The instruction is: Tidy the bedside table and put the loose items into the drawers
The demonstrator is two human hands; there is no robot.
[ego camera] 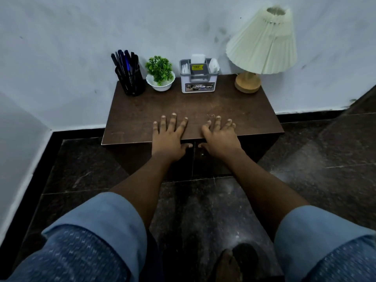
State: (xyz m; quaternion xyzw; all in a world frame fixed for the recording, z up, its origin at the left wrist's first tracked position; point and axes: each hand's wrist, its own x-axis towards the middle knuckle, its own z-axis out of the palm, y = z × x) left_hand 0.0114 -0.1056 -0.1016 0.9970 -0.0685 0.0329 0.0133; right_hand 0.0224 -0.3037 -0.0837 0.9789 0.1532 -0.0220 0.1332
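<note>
The dark brown bedside table (142, 110) stands against a white wall. Along its back edge stand a black mesh pen holder (131, 80) full of pens, a small green plant in a white bowl (160, 75), a grey-and-white organiser caddy (199, 77) and a lamp (258, 47) with a pleated cream shade on a wooden base. My left hand (168, 135) lies flat on the table's front edge, fingers spread, thumb hanging over the front. My right hand (220, 137) rests the same way beside it. Neither hand holds anything. The cabinet front (211, 163) below is shut.
Dark polished stone floor (203, 210) surrounds the table, with a black skirting strip (77, 132) along the wall. A wall corner juts in at the left. My knees in blue cloth fill the bottom corners, and a bare foot (227, 263) shows at the bottom.
</note>
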